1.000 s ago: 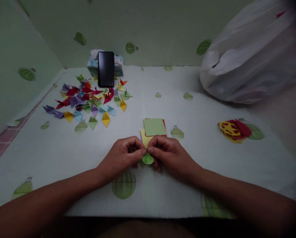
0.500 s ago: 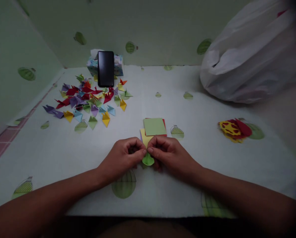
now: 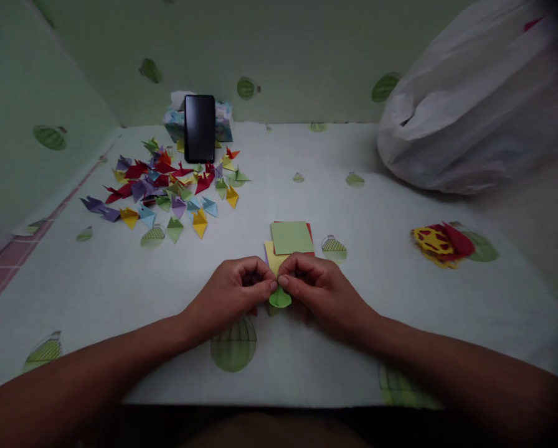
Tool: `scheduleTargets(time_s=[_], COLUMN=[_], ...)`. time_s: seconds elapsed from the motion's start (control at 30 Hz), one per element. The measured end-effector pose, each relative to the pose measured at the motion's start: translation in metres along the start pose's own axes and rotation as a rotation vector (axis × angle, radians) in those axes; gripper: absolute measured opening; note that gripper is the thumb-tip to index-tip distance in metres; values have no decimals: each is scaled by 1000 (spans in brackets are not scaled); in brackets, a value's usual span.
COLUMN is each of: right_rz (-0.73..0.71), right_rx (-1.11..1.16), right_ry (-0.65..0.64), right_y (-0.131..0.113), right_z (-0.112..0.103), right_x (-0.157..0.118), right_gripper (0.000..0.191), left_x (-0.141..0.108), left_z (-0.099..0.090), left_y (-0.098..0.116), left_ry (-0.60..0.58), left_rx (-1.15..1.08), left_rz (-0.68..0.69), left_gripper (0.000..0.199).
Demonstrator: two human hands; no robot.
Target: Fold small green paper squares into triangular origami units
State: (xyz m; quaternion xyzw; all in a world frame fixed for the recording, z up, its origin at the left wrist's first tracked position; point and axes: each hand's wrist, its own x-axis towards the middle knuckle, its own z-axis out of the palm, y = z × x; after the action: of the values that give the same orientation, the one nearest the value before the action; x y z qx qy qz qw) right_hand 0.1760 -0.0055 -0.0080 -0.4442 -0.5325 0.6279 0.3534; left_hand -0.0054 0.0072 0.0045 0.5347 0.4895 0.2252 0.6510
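The left hand (image 3: 246, 283) and right hand (image 3: 314, 280) still pinch the green origami paper (image 3: 280, 300), scarcely moved, so shaping seems unfinished.

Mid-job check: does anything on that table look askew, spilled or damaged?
Nothing looks spilled or visibly damaged. The paper squares just beyond the left hand and right hand sit askew: red peeks out under the green, with yellow jutting toward the hands. The folded paper pieces lie jumbled, some overlapping, at the far left.
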Motion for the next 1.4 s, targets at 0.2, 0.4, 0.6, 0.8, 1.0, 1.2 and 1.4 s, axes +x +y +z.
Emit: scheduleTargets(time_s=[0.2,0.4,0.6,0.8,1.0,1.2,1.4], right_rz=[35,86,121,155,174,144,124], right_rx=[41,78,165,196,194,136,92], right_ry=[-11,-64,-96,-122,-136,-135,-95], right_y=[2,1,1,1,2,2,-2], right_z=[-1,-1,-3,-6,-6,-5,-4], right_x=[1,1,3,4,5,5,3], right_gripper=[18,16,12,13,19,14,12], left_x=[0,0,-1,-1,-1,0,-1], left_z=[-2,0,1,0,0,0,0], left_y=[-2,2,1,0,-1,-1,1], left_ry=[-30,-1,4,11,37,22,-12], left_rx=[-30,-16,35,76,165,171,114], left_rz=[32,6,7,15,60,79,-7], left_gripper=[21,21,21,19,16,17,21])
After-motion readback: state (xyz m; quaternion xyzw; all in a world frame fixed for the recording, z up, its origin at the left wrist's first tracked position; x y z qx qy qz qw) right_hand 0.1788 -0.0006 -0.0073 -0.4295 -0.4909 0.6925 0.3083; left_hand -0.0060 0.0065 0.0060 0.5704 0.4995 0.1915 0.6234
